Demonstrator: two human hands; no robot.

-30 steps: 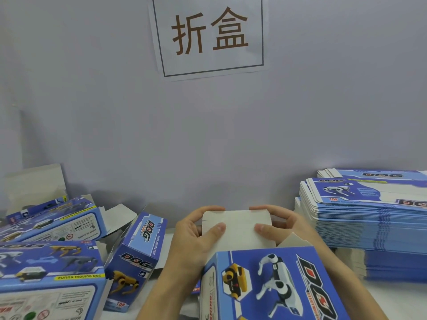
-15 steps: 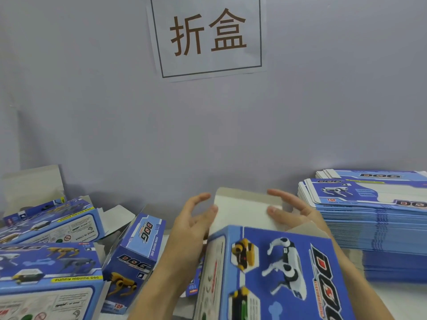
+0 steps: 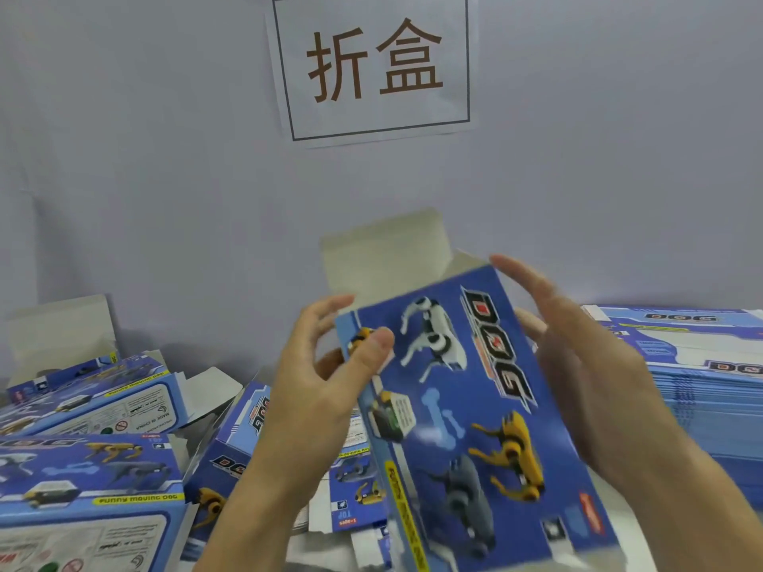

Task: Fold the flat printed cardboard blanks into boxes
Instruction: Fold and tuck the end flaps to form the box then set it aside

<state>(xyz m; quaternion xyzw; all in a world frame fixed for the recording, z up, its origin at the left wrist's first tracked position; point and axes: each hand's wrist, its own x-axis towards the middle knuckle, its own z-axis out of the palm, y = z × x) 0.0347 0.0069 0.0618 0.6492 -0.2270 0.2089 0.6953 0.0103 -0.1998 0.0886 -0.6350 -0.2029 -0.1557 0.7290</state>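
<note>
One blue printed box is sitting in the centre of the frame, raised between two hands and tilted so its far end is leaning toward the upper left. Its big face is showing four robot dogs, one white, one yellow, one grey and one partly hidden under a thumb, beside the word DOG. One plain grey end flap is standing open at the far end, pointing up.

The left hand is grasping the box at its upper left corner, thumb lying on the printed face and fingers curling behind the edge. The right hand is sitting along the box's right edge with fingers nearly straight and relaxed; whether the palm is touching the cardboard cannot be told.

At the right of the frame, one tall stack of flat blanks is lying well apart from the box. At the lower left, at least three folded boxes are lying in a loose pile, some with flaps open. One paper sign with two brown characters is hanging on the grey wall at the top centre.
</note>
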